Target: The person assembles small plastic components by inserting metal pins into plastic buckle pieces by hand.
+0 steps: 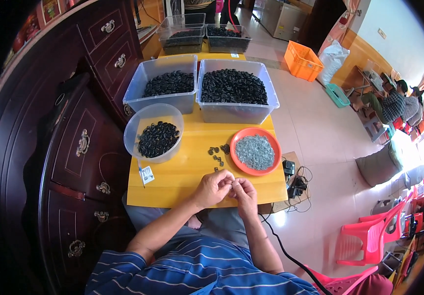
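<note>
My left hand [214, 189] and my right hand [246, 195] meet over the near edge of the yellow table [172, 189]. Both are pinched, fingertips together; whatever is between them is too small and covered to make out. Just beyond, several small dark parts [215, 150] lie loose on the table. To their right is an orange-red plate [278, 150] heaped with small translucent grey pieces [255, 151]. A round clear tub [132, 129] at the left holds small black ring-like parts [158, 139].
Two clear bins [135, 88] [239, 116] of black parts stand at the table's far side, more bins [229, 44] behind them. A dark wooden cabinet [74, 132] borders the left. Cables and a black adapter [298, 188] lie right. Pink chairs [371, 236], an orange crate [303, 61] and seated people are farther right.
</note>
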`<state>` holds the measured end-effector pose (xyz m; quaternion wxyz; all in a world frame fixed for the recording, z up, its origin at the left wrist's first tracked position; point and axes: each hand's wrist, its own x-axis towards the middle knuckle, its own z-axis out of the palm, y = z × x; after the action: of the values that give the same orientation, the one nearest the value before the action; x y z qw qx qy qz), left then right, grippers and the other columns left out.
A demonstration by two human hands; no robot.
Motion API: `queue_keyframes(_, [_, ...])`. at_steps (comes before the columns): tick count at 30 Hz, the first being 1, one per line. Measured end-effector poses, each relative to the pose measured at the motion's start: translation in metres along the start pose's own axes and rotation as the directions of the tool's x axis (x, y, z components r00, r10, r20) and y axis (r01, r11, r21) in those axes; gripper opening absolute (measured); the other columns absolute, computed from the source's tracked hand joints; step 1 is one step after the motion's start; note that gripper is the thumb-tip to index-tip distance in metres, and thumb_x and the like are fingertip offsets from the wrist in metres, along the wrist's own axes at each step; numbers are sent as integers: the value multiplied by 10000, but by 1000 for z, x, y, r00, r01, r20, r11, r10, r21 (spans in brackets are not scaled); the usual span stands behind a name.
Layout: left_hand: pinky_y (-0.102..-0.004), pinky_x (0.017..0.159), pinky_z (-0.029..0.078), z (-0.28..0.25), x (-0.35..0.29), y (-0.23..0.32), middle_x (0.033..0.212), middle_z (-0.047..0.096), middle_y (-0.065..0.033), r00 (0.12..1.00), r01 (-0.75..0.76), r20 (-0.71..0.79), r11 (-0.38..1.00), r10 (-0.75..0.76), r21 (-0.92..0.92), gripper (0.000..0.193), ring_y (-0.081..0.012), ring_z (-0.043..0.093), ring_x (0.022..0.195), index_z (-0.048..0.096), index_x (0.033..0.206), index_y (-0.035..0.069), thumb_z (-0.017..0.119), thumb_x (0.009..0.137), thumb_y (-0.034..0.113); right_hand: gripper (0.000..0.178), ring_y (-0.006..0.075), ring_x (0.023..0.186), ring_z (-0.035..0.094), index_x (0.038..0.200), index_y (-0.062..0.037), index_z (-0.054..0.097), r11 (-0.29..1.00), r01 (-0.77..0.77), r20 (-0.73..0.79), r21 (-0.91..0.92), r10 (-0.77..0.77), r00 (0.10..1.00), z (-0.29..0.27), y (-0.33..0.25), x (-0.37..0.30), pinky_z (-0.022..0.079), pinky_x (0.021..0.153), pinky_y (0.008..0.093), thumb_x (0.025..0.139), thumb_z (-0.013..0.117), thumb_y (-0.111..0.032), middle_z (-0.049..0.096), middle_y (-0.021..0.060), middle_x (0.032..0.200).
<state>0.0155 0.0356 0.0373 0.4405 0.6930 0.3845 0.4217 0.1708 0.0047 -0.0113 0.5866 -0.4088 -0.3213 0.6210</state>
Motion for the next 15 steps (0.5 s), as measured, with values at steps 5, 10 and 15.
queue_keyframes(5, [-331, 671, 542, -8, -6, -3, 833, 668, -99, 984, -129, -93, 970, 151, 205, 102, -213, 674, 745, 626, 975, 24, 652, 887, -20, 163, 65, 724, 574, 1056, -40, 639, 998, -51, 54, -32, 53, 997, 8, -2, 2, 475, 664, 218, 1007, 647, -196, 641, -13, 886])
queue_keyframes(10, [-392, 679, 549, -22, -12, 8, 859, 686, -122, 949, -212, -124, 879, 290, 428, 100, -309, 686, 784, 639, 965, 40, 678, 876, 20, 156, 59, 726, 561, 1020, -66, 651, 975, -190, 136, -118, 206, 969, 11, 2, 5, 463, 672, 214, 1014, 637, -221, 628, -27, 869])
queue_keyframes(15, [-425, 680, 544, -34, -17, 10, 856, 695, -115, 938, -288, -19, 805, 347, 518, 108, -325, 672, 770, 651, 986, 63, 678, 884, 44, 165, 56, 724, 556, 1000, -77, 655, 971, -228, 181, -80, 238, 954, 18, 2, 4, 460, 675, 210, 1010, 642, -241, 616, -31, 842])
